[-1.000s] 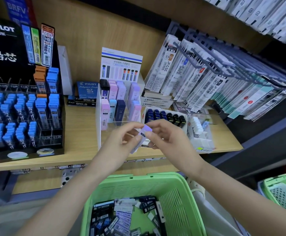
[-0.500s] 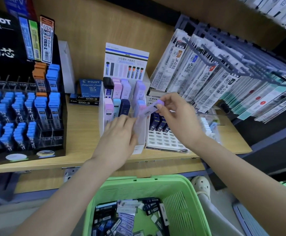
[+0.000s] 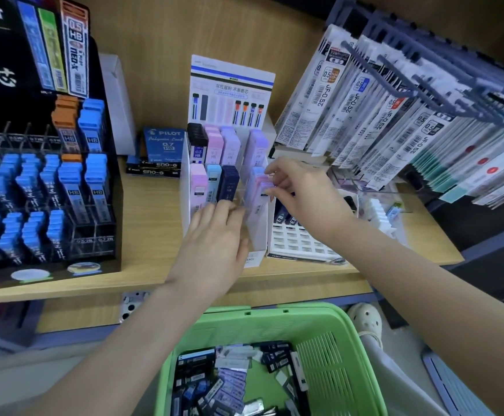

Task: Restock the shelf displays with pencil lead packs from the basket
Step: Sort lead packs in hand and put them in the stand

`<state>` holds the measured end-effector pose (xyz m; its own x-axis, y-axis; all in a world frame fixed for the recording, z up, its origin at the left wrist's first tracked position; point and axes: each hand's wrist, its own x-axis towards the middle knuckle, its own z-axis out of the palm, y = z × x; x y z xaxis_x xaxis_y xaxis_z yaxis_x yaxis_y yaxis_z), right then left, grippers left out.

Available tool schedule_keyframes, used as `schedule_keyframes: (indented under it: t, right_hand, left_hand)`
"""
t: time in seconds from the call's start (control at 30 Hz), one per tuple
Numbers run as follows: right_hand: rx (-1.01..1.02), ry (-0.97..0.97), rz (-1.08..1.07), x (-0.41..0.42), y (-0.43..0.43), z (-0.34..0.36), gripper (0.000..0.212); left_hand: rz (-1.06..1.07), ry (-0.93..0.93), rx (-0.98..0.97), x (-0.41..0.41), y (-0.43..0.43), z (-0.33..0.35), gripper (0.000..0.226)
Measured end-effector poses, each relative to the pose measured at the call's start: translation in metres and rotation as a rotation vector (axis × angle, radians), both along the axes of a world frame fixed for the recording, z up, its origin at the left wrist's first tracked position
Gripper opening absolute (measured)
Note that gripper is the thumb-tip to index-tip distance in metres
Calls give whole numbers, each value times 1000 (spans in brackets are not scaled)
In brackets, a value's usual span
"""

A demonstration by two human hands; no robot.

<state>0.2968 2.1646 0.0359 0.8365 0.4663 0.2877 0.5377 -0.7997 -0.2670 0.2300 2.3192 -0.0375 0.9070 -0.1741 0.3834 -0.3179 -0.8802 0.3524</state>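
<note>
Two hands: I have the left hand (image 3: 214,235) and the right hand (image 3: 301,193) both up at the white display stand (image 3: 258,235), my landmark on the wooden shelf (image 3: 154,229).
Right grip: thumb and fingertips pinch the top of a lilac lead pack (image 3: 259,190).
Lilac lead pack: it sits in the right-end slot of the stand's front row, leaning a little, its lower part behind the clear front panel.
Left grip: fingers straight and close together, laid against the stand's clear front panel, low and left of the pinched pack; I see nothing held.
Stand rows: in the back row I read black, pink and lilac packs; in the front row pink, pale blue and navy, all upright.
Basket: the green basket (image 3: 274,313) is below and in front of the stand, under the shelf edge, between my forearms.
Basket stock: a loose heap of lead packs (image 3: 229,382), dark and lilac, lies on its floor.
Left of the stand: a blue Pilot box (image 3: 162,145) leans just beside it; further left is the black rack (image 3: 34,190) filled with blue packs.
Right of the stand: a white grid tray (image 3: 295,241) lies just beside it, and hanging refill packs (image 3: 364,115) fan out above that.
</note>
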Motion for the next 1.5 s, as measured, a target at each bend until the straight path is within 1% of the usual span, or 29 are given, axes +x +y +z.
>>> schedule_keyframes:
  t: [0.1,0.2,0.27,0.33,0.43,0.57,0.63,0.67,0.73,0.83,0.9,0.93,1.0,1.07,1.17,1.27,1.33,1.4,1.47,1.5]
  right_hand:
    - [-47,-105,-9,-2,1,-5,9]
    - [-53,-192,-22,-7,3,-10,11]
    - [-75,-298,-40,-10,2,-13,10]
    - [-96,-391,-59,-14,0,-17,14]
    - [-79,-408,-66,-28,-7,-26,24]
    - [-21,-354,-61,-70,-30,-46,26]
    - [-23,-279,-61,-93,-47,-69,22]
    - [-42,-224,-65,-104,-56,-83,20]
    - [-111,-86,-85,-126,-75,-115,20]
    - [-133,185,-94,-155,-101,-166,22]
    - [-149,390,-74,-170,-112,-196,20]
    - [-155,500,-72,-176,-116,-209,25]
    - [-200,731,-98,-188,-127,-241,35]
    - [-208,884,-124,-196,-132,-270,39]
    - [-193,1020,-155,-206,-133,-304,43]
    - [-202,1126,-164,-212,-136,-330,52]
    - [-175,1169,-148,-217,-140,-346,60]
    - [-167,1183,-128,-221,-143,-359,66]
    - [-205,1162,-100,-221,-145,-367,73]
    - [-229,1145,-78,-220,-145,-369,75]
  left_hand:
    - [10,-11,5,-1,-1,-1,43]
    - [-3,-11,-3,-1,-1,-2,46]
    - [-28,-20,7,-1,1,-2,48]
    - [-45,-22,42,-2,6,-2,50]
    - [-59,-54,94,-9,14,-7,52]
    - [-62,-111,145,-33,18,-10,34]
    - [-91,-104,162,-49,11,-21,27]
    - [-121,-75,182,-57,6,-31,27]
    - [-191,50,242,-74,-7,-57,31]
    - [-278,303,298,-98,-28,-99,35]
    - [-329,520,344,-111,-42,-122,39]
    - [-345,652,342,-116,-48,-138,44]
    - [-372,798,312,-128,-57,-168,50]
    - [-366,927,268,-138,-64,-195,52]
    - [-410,1146,232,-152,-70,-233,51]
    - [-432,1333,191,-166,-75,-260,60]
    - [-443,1375,214,-173,-78,-272,65]
    - [-458,1404,251,-177,-81,-280,66]
    - [-456,1420,227,-179,-85,-283,63]
    - [-461,1412,245,-178,-86,-286,62]
